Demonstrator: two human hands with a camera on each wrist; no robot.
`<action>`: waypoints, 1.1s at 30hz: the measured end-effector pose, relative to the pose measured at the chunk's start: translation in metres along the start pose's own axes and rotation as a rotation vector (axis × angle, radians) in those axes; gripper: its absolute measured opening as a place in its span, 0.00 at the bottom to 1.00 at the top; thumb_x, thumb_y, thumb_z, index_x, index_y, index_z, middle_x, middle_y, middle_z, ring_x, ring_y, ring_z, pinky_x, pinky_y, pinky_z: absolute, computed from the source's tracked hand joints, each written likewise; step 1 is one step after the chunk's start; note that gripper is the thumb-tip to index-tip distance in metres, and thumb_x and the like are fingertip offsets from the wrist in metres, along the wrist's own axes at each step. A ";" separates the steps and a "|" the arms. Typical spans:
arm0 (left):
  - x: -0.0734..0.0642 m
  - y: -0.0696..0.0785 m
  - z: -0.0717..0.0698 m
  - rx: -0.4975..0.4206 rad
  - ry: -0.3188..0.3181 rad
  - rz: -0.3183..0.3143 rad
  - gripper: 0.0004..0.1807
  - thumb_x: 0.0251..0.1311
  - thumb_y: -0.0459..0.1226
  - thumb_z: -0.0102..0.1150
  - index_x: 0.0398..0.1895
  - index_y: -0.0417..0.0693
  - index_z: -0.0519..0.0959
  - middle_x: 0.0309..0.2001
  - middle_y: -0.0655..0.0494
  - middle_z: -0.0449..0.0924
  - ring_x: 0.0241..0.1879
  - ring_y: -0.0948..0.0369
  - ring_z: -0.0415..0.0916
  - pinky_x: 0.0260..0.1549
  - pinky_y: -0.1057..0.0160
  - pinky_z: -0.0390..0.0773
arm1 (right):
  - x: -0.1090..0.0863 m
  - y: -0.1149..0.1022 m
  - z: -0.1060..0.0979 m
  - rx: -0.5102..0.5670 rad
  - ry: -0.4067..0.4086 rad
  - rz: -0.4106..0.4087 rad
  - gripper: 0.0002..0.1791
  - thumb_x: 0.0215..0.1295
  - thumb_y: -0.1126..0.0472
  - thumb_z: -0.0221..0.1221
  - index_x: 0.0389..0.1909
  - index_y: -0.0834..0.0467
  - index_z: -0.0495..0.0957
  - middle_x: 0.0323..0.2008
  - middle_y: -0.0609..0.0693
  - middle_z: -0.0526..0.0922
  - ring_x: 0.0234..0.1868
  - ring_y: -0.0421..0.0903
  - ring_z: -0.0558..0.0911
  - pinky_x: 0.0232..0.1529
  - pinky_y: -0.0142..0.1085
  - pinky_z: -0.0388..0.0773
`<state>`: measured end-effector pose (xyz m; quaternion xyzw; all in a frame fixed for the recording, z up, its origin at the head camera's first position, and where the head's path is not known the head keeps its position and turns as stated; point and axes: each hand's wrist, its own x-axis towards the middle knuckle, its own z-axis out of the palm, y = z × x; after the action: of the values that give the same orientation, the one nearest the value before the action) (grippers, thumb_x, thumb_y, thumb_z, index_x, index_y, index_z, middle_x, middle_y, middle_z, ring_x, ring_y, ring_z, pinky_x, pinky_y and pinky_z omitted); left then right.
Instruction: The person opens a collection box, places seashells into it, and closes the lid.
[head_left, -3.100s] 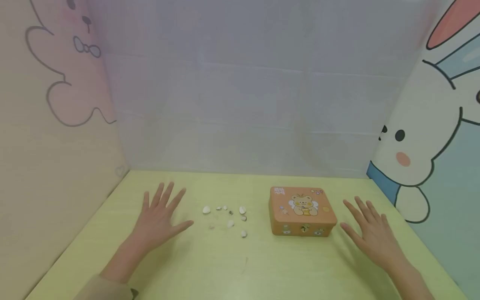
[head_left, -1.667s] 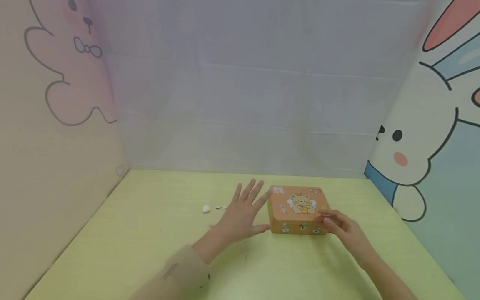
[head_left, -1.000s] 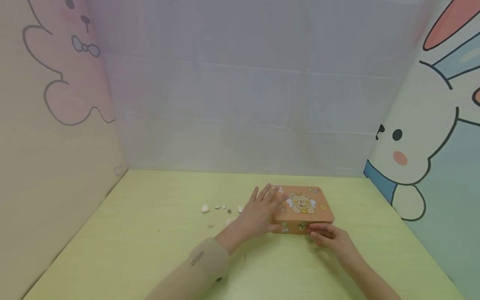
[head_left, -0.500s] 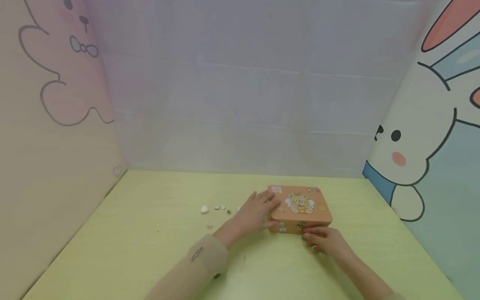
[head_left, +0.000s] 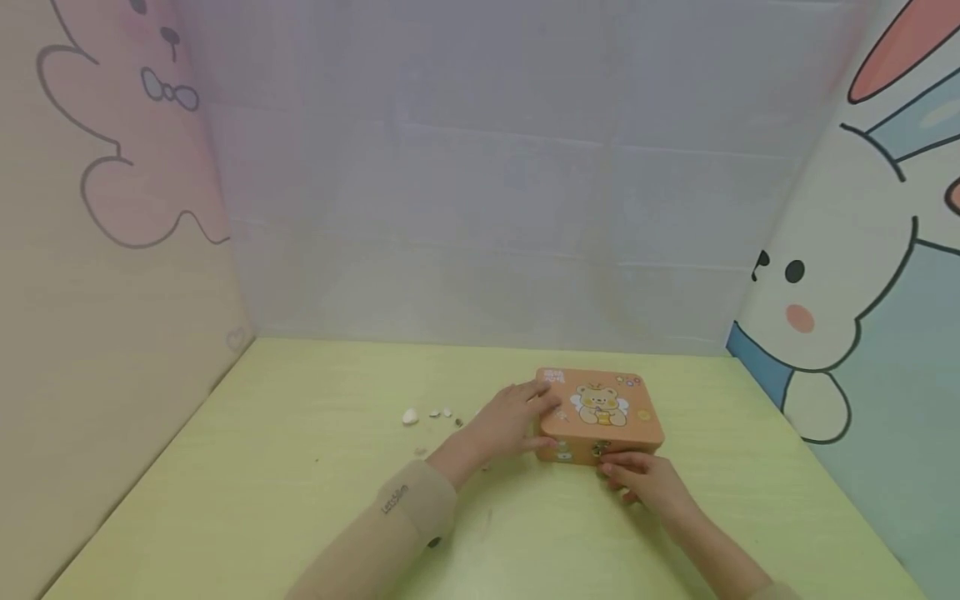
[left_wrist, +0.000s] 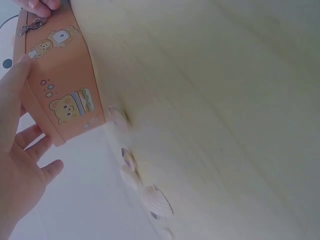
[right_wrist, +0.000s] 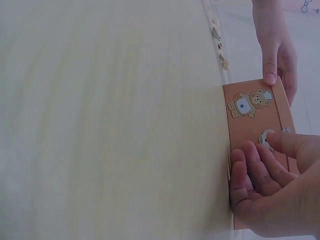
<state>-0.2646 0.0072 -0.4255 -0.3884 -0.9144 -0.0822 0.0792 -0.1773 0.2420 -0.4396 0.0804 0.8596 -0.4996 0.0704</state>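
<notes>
An orange tin box (head_left: 630, 425) with a cartoon bear on its closed lid sits on the table, right of the middle. My left hand (head_left: 501, 422) grips its left end, fingers bent over the lid's edge and thumb against the front face. At the middle of the front is a metal clasp (right_wrist: 263, 140). My right hand (head_left: 652, 485) has its thumb tip on this clasp and the index fingertip close beside it, the other fingers curled in front of the box. Several small white seashells (left_wrist: 157, 200) lie left of the box, some hidden behind my left arm in the head view.
The pale yellow table (head_left: 300, 517) is bounded by a grey-white back wall (head_left: 420, 208). Side panels with cartoon figures stand left and right, the right one showing a white rabbit (head_left: 832, 275).
Both hands have come in from the sides to the box. The left moved right, onto its left end; the right moved left along the front to the clasp. The lid stays closed.
</notes>
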 end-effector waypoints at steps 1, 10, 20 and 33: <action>0.000 0.000 0.000 0.003 0.005 0.003 0.35 0.57 0.60 0.55 0.65 0.58 0.66 0.70 0.54 0.59 0.69 0.56 0.56 0.67 0.53 0.58 | 0.000 0.000 0.000 0.000 0.001 0.002 0.17 0.62 0.57 0.60 0.46 0.65 0.80 0.32 0.52 0.85 0.30 0.44 0.79 0.29 0.34 0.78; 0.001 0.000 -0.001 0.007 0.016 0.007 0.34 0.55 0.60 0.57 0.63 0.59 0.68 0.68 0.56 0.63 0.67 0.57 0.60 0.65 0.55 0.62 | -0.001 0.002 -0.001 0.003 -0.005 -0.006 0.18 0.63 0.55 0.60 0.43 0.67 0.79 0.32 0.52 0.84 0.29 0.44 0.79 0.29 0.35 0.77; 0.000 0.005 -0.008 -0.005 0.008 -0.017 0.34 0.56 0.60 0.57 0.63 0.58 0.68 0.66 0.56 0.64 0.66 0.57 0.62 0.63 0.56 0.65 | -0.002 -0.002 -0.001 0.034 0.002 0.024 0.18 0.63 0.53 0.60 0.40 0.66 0.79 0.31 0.51 0.83 0.29 0.44 0.78 0.29 0.36 0.77; -0.002 0.006 -0.007 0.010 0.000 -0.017 0.34 0.57 0.61 0.55 0.64 0.58 0.67 0.67 0.56 0.63 0.66 0.58 0.61 0.61 0.55 0.67 | -0.005 -0.003 -0.003 0.077 -0.012 0.019 0.18 0.64 0.55 0.59 0.43 0.67 0.78 0.32 0.50 0.83 0.32 0.43 0.77 0.31 0.33 0.77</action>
<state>-0.2582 0.0086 -0.4184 -0.3804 -0.9180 -0.0786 0.0805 -0.1730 0.2425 -0.4349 0.0883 0.8385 -0.5322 0.0771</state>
